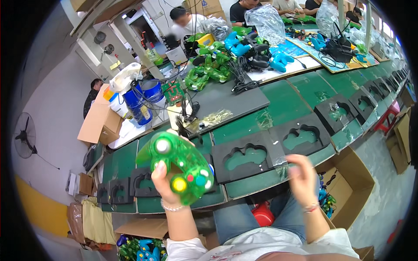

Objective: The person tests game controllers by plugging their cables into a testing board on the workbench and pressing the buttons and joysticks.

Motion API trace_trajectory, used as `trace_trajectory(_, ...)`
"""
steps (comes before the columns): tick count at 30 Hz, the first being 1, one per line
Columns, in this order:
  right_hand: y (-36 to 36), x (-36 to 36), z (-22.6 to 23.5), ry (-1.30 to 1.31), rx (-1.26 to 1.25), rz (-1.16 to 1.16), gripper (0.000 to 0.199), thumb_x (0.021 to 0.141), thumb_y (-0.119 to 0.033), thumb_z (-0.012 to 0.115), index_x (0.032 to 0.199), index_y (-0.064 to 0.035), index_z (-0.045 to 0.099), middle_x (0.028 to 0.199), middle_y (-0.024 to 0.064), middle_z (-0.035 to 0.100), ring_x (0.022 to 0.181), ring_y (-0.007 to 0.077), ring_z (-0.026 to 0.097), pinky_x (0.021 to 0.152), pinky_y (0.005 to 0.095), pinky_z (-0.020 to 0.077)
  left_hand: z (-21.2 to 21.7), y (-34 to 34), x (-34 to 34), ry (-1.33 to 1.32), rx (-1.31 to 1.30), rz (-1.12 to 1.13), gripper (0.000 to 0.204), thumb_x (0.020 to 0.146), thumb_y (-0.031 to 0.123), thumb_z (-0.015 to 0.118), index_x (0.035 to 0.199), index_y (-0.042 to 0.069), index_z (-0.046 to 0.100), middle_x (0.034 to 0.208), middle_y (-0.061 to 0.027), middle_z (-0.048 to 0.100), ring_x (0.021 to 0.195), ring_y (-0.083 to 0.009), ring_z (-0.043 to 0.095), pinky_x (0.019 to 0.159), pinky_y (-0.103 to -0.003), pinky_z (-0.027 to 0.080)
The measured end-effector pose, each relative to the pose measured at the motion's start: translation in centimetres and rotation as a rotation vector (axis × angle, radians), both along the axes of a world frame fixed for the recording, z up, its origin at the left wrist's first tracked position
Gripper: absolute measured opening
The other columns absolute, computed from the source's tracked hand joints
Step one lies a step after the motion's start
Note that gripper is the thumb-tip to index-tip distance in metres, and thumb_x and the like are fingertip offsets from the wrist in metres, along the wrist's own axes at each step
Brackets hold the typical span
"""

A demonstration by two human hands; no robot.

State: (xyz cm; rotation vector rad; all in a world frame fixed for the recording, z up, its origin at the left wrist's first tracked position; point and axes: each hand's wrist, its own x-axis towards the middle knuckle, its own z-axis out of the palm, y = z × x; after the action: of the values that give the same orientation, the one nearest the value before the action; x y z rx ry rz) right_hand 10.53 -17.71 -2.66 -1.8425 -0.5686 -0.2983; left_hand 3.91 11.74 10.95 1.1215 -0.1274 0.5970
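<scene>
Left hand (167,185) gripping a translucent green game controller (178,172), raised above the green conveyor belt (283,102). Right hand (302,176) empty, fingers loosely spread (motion-blurred), beside a black foam tray (244,158) with a controller-shaped cutout.

Long green workbench (296,93) running across, lined with dark foam trays (244,158). Pale grey floor (56,100) at left, standing fan (25,137), open cardboard boxes (101,122) alongside. Bright, even workshop light.
</scene>
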Motion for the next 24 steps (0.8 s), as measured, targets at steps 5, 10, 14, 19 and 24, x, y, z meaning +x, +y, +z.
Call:
trace_trajectory(5,12.6,0.9,5.5,-0.292,-0.191,0.484,0.092,0.070,-0.028,0.082,0.145,-0.0067,0.032,0.143,0.0263,0.034,0.129,0.0428,0.039,0.107,0.0461,0.0356,-0.5,-1.9,-4.1,-0.233,-0.368,-0.355,0.085,0.077,0.043,0.064,0.141,0.003,0.025,0.116,-0.0183,0.046,0.106,-0.0331,0.044,0.063,-0.053,0.058)
trace_trajectory(10,18.7,-0.9,3.5,-0.178,-0.199,0.734,0.065,0.080,-0.024,0.072,0.138,-0.0151,0.044,0.116,0.0082,0.060,0.109,0.0248,0.058,0.104,0.0513,0.0327,-0.6,0.0,-8.8,-0.283,-0.166,-0.567,0.092,0.080,0.050,0.073,0.145,0.008,0.024,0.116,-0.0205,0.049,0.107,-0.0366,0.048,0.068,-0.056,0.057)
trace_trajectory(14,17.7,-1.6,2.4,0.104,-0.101,0.937,0.025,0.084,0.000,0.053,0.106,-0.0043,0.063,0.087,0.0092,0.062,0.080,0.0194,0.063,0.085,0.0333,0.0466,0.0,3.6,-11.7,-0.500,-0.144,-0.399,0.084,0.087,0.040,0.067,0.146,0.006,0.019,0.117,-0.0185,0.045,0.106,-0.0347,0.047,0.066,-0.054,0.059)
trace_trajectory(19,10.7,-1.6,4.7,0.624,-0.049,1.185,0.062,0.085,0.005,0.051,0.143,-0.0112,0.033,0.097,0.0053,0.054,0.080,0.0118,0.056,0.074,0.0261,0.0465,-1.9,7.6,-13.0,-0.442,-0.153,-0.055,0.087,0.084,0.039,0.064,0.144,-0.001,0.015,0.123,-0.0210,0.042,0.110,-0.0339,0.042,0.065,-0.054,0.056)
trace_trajectory(24,8.0,0.4,5.1,0.553,0.689,1.423,0.012,0.090,0.003,0.054,0.103,0.0026,0.054,0.080,0.0105,0.058,0.066,0.0203,0.059,0.072,0.0376,0.0487,-6.0,7.5,-12.5,-0.236,-0.315,0.154,0.078,0.084,0.042,0.060,0.143,0.002,0.027,0.124,-0.0179,0.049,0.114,-0.0329,0.047,0.074,-0.052,0.056)
